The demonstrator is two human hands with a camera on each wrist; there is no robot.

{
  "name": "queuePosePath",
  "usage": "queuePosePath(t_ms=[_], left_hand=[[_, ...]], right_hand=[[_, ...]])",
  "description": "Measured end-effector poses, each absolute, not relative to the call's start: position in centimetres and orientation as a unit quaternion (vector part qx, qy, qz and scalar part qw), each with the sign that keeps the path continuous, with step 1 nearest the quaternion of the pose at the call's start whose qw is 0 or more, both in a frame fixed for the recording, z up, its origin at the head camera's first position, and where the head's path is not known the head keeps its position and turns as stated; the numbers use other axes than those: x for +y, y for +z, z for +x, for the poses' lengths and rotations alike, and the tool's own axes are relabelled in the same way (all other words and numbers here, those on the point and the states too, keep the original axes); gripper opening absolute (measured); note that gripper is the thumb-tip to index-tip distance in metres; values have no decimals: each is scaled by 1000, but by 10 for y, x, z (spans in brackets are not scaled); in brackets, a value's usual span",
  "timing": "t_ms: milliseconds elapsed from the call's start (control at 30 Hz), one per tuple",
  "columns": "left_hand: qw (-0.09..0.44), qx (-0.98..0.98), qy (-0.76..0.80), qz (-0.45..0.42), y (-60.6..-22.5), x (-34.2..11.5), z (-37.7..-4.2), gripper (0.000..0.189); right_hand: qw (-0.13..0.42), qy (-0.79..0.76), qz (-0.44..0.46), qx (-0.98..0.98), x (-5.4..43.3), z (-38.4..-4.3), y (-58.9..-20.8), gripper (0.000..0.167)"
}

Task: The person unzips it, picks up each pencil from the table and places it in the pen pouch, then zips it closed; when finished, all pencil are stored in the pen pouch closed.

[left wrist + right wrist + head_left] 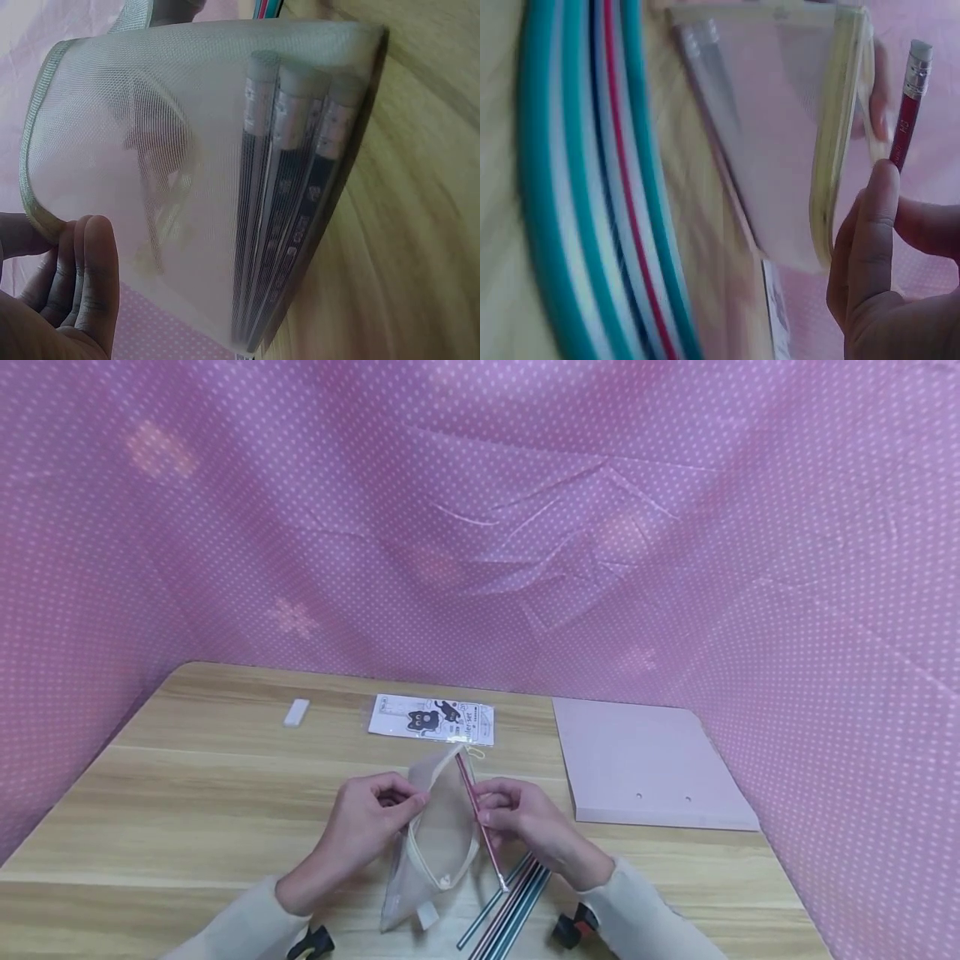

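An off-white mesh zip pouch (446,835) stands tilted on the table with its zipped mouth spread wide. My left hand (371,814) pinches the left edge of that mouth between thumb and fingers. Through the mesh, several dark pencils (289,172) show inside, their white eraser ends toward one side. My right hand (528,822) pinches a red pencil (492,860) between thumb and fingers, eraser end toward me. In the head view the pencil overlaps the right edge of the mouth, its far end at the top of the pouch.
Several loose teal and red pencils (510,914) lie below my right hand. A ruler-set packet (431,718) with black cats lies behind the pouch. Farther left is a small white block (296,712); at right, a pale flat board (645,764). Pink dotted cloth (480,568) hangs behind the table.
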State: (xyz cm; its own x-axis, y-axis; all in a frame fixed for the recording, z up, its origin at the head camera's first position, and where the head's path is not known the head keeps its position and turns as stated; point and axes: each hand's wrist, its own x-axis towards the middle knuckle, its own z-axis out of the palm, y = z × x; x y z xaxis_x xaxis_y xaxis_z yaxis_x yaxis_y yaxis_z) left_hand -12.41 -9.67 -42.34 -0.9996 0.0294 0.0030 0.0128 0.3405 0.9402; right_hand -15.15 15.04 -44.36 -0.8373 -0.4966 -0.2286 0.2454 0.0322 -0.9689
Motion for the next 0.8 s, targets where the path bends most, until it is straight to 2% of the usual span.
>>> queuePosePath(t_ms=[167,467,800], left_hand=[[6,825,565,18,-424,-95,-122,5],[11,817,576,33,-422,-93,-119,7],[21,813,581,20,-420,-91,-118,5]], right_hand=[[290,-722,-82,623,143,-150,-442,54],[288,-746,-81,595,129,-145,-434,54],[245,-712,-73,654,122,-149,-441,51]])
